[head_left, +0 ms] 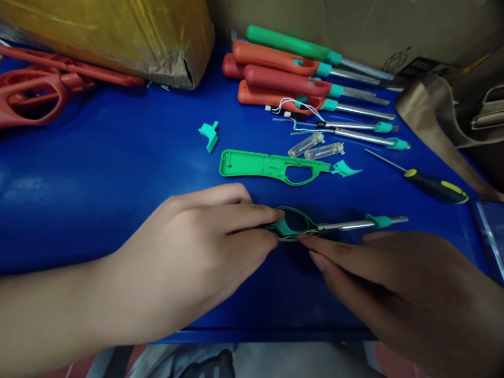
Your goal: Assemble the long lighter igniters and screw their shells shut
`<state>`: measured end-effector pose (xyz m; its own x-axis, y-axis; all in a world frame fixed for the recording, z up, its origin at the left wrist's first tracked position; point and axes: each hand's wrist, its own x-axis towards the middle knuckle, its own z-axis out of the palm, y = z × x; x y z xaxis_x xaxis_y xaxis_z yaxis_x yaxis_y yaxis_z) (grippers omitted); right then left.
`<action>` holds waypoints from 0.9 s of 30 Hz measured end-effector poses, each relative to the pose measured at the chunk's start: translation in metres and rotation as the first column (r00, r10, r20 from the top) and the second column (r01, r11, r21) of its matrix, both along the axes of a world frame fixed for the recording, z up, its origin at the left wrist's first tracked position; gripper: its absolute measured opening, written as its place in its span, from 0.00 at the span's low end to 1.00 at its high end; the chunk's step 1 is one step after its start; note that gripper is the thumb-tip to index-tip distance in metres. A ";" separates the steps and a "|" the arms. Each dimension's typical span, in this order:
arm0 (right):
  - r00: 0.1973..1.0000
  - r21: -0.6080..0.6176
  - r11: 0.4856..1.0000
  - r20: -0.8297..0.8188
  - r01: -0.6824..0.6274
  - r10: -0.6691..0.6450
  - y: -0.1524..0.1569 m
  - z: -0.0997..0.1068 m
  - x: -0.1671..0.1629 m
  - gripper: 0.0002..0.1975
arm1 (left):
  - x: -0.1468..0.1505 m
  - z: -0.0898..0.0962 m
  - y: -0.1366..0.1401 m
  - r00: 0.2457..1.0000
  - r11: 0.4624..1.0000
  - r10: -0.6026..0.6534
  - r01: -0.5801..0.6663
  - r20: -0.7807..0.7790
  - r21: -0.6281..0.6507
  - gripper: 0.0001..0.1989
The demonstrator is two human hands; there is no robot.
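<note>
In the head view, with the clock centred on the open green shell [308, 217] in our fingers, our left hand [192, 244] comes in from nine and pinches it tightly by the handle, fingertips against the trigger [284, 227]. Our right hand [405, 270], at four, touches its lower edge with finger and thumb slightly parted; we cannot tell whether it grips anything. Trigger and tube [346, 226] look seated, the tube pointing to three, but the shell is uncovered. A spare shell [244, 164] lies open at eleven; beyond, around twelve, several lighters [283, 79] look complete. Clear capsules [323, 151] just past twelve, wired tubes [362, 137] at one and loose teal pieces [207, 131] remain unfitted; a screwdriver [437, 187] lies past two.
</note>
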<state>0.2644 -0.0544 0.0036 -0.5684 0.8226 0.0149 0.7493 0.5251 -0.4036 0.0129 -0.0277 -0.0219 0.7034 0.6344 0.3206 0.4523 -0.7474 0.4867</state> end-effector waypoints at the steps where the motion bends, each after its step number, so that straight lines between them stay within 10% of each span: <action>1: 1.000 0.001 1.000 -0.007 0.001 -0.001 0.001 0.000 0.000 0.14 | 0.000 0.000 0.000 1.000 1.000 -0.002 0.002 -0.017 -0.002 0.12; 27: 0.986 0.082 0.990 0.127 -0.116 0.105 0.003 -0.005 0.003 0.10 | -0.002 -0.001 0.003 0.998 0.998 -0.044 0.045 -0.038 0.050 0.10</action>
